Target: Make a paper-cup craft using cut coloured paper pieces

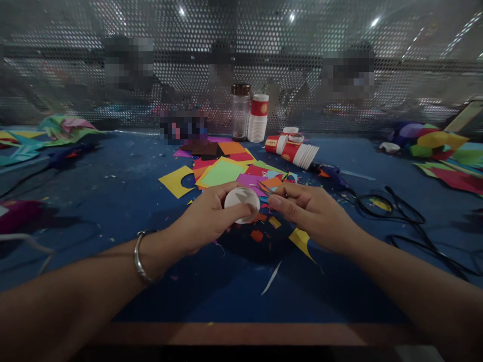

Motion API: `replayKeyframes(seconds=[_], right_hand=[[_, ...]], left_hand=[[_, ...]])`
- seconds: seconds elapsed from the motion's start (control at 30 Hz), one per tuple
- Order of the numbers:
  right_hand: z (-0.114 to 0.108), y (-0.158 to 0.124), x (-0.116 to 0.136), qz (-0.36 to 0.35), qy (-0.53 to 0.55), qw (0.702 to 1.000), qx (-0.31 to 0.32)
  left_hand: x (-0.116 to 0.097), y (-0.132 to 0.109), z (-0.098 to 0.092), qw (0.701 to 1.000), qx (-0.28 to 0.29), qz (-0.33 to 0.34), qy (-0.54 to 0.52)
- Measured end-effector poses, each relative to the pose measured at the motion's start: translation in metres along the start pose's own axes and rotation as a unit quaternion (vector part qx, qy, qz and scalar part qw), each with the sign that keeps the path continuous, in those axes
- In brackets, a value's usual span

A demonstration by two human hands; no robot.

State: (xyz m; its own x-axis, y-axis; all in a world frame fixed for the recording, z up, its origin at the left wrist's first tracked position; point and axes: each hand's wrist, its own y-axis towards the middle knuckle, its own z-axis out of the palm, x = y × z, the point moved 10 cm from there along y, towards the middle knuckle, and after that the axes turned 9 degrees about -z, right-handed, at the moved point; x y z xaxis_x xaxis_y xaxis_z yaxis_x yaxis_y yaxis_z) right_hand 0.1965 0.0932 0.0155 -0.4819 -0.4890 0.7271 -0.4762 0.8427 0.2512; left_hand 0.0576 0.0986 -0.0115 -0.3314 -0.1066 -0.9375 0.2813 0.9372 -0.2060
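My left hand (211, 213) grips a small white paper disc (237, 200) with a raised rim, like the bottom of a paper cup. The thumb presses across its face, and shadows fall on it. Just to the right, my right hand (311, 211) is closed around a pair of scissors (265, 188). Only their slim pointed blades show, aimed left toward the disc with a narrow gap between; the handles are hidden in the fingers. Beneath both hands lie small orange and yellow paper scraps (257, 235) and a cut yellow sheet (301, 240).
Coloured paper sheets (222, 173) are heaped ahead on the blue table (151, 296). Behind them stand a clear bottle (240, 115) and stacked paper cups (257, 120); another cup stack (292, 151) lies sideways. A glue gun (334, 176) and looped black cable (400, 213) are at right.
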Motion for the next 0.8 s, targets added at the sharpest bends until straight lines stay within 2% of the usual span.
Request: replayKeyframes(seconds=[0.13,0.27,0.5,0.7,0.8], right_hand=[[0.000,0.000,0.000,-0.005,0.032,0.999,-0.006],[0.004,0.000,-0.002,-0.006,0.081,0.997,-0.001],[0.006,0.000,-0.004,-0.007,0.108,0.994,-0.008],[0.005,-0.001,-0.003,-0.001,0.116,0.993,-0.012],[0.004,-0.001,-0.003,-0.001,0.115,0.993,-0.016]], left_hand=[[-0.002,0.000,-0.003,1.000,-0.013,0.013,0.014],[0.001,0.001,0.001,0.994,0.021,-0.009,-0.110],[0.012,-0.001,0.011,0.945,0.052,-0.123,-0.297],[0.012,0.000,0.015,0.918,0.094,-0.137,-0.360],[0.012,-0.001,0.018,0.913,0.115,-0.130,-0.369]])
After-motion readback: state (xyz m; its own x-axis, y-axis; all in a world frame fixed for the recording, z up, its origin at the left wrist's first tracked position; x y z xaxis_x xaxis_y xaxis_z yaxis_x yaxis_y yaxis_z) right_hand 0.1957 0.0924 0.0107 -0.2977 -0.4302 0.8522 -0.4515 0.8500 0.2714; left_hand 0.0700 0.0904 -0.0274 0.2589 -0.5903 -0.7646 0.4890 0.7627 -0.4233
